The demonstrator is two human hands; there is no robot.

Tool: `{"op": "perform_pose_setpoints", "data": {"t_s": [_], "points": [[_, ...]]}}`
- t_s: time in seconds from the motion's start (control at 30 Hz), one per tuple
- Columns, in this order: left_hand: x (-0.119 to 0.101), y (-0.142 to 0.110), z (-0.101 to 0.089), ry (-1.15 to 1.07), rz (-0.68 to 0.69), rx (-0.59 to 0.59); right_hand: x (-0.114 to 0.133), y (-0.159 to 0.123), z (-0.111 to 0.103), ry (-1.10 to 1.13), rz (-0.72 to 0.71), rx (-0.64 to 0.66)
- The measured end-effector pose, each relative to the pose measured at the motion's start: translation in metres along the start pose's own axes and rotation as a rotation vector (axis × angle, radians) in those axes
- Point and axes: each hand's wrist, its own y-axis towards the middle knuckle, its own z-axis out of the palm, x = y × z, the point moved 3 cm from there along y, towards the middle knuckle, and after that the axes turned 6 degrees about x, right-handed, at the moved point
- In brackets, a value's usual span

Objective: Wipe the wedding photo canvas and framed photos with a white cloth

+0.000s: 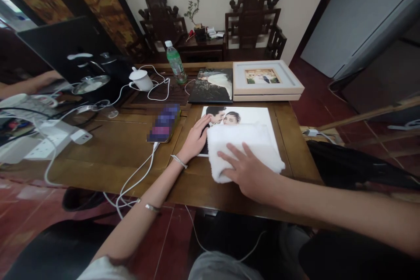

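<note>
White cloth (243,134) under the splayed right hand (248,168), pushed hard, could shift the photo panel (257,116) under the flat left hand (196,138)

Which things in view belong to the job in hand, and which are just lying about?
Seemingly in the job:
- white towel, under the right hand
- couple's photo panel, under the towel and left hand
- perhaps the framed photo and dark photo panel, both untouched

Seemingly just lying about:
- smartphone
- plastic bottle
- lidded mug
- power strip
</note>
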Motion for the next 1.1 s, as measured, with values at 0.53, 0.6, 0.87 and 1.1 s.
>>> {"op": "perform_pose_setpoints", "data": {"t_s": [0.53,0.6,0.87,1.1], "points": [[-0.001,0.000,0.000,-0.004,0.024,-0.019,-0.089,0.067,-0.035,0.005,0.184,-0.162],[-0.003,-0.001,-0.002,-0.049,0.007,-0.074,-0.083,0.070,-0.032,0.026,0.181,-0.144],[-0.012,-0.008,-0.012,-0.170,0.053,-0.280,-0.016,0.040,-0.017,0.022,-0.147,-0.053],[-0.005,-0.007,-0.007,-0.296,0.015,-0.210,-0.020,0.017,-0.039,0.147,-0.229,0.062]]}}
